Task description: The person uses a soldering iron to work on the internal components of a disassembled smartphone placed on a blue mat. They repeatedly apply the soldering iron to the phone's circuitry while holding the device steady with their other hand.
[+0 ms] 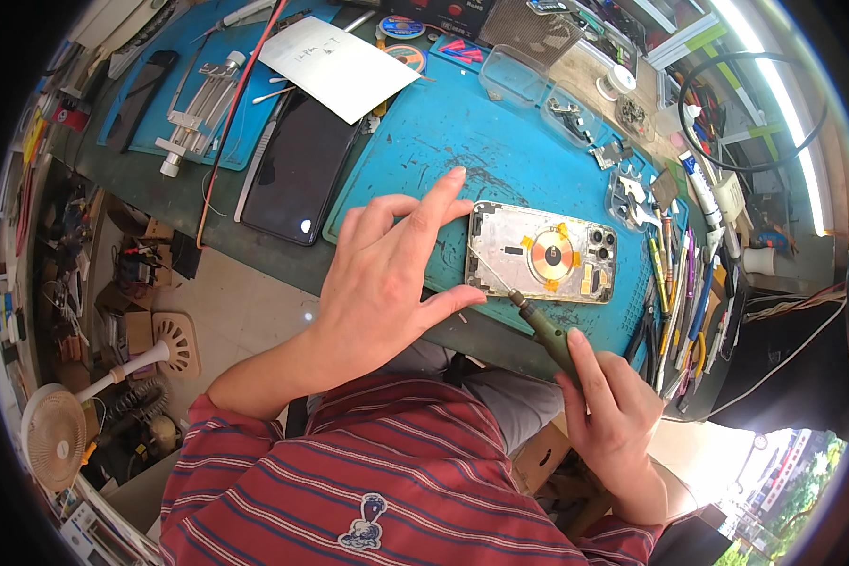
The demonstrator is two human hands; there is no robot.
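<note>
While left hand (pixel 387 274) spreads open, fingertip and thumb bracing phone shell (pixel 541 253) flat on blue mat (pixel 424 151), right hand (pixel 613 406) grips green rotary tool (pixel 549 330) pen-style; tip apparently at shell's lower edge, contact unclear.

Blue mat (pixel 462 151); green tool (pixel 549 332); red-striped shirt (pixel 368 481).

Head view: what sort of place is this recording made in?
Most likely a phone repair bench. An opened phone back housing lies on a blue work mat, the right hand holds a green rotary tool to it, and hand tools crowd the mat's right edge.
</note>
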